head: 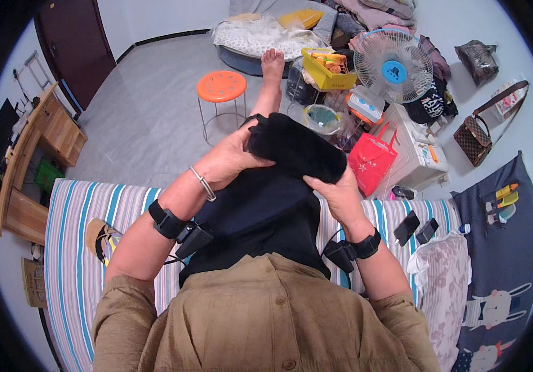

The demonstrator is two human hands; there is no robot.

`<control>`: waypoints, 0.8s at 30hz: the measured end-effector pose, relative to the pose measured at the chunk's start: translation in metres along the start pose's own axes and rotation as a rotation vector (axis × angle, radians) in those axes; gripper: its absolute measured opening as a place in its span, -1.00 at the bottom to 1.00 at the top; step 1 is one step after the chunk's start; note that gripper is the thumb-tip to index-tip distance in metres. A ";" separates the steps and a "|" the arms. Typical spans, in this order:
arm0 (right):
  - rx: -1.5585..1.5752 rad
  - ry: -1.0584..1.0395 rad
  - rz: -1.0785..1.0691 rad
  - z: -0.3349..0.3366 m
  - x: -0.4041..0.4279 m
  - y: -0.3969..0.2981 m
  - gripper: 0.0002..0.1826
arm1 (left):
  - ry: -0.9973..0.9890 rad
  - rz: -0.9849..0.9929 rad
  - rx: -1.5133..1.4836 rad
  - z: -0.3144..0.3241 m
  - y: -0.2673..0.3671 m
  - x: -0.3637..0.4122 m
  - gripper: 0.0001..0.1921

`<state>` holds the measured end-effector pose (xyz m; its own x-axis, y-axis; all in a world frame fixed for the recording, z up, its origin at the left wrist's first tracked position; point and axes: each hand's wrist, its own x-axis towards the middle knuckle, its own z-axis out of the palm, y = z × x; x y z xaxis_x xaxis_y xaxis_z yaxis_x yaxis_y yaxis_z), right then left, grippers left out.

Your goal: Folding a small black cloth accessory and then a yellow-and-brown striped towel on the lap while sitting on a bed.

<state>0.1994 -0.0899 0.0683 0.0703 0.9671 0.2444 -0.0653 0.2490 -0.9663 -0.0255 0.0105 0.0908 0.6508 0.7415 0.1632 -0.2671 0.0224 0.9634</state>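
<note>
A rolled or folded black cloth [301, 146] is held up between both hands, above my lap in dark trousers [257, 204]. My left hand [234, 158] grips its left end, thumb laid over the near side and fingers partly hidden behind it. At the right end, my right hand [336, 186] holds the cloth with the thumb at its lower edge; the other fingers are mostly hidden. What kind of garment or textile it is, I cannot tell. A bare foot [273, 67] is stretched out beyond the cloth.
I sit on a bed with a striped sheet [75, 223]. Ahead stand an orange stool [221, 86], a lined bin [323, 118], a yellow box [331, 76] and a fan [394, 72]. Two phones [407, 228] and a pillow [443, 274] lie at the right, a patterned item [103, 239] at the left.
</note>
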 end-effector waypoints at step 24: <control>0.271 -0.166 -0.093 -0.030 0.006 -0.031 -0.18 | -0.124 -0.108 -0.092 0.012 0.019 -0.006 -0.29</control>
<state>0.2320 -0.0939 0.0973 -0.0736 0.9293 0.3619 -0.3306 0.3196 -0.8880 -0.0254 -0.0015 0.1108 0.7606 0.6429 0.0903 -0.2507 0.1626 0.9543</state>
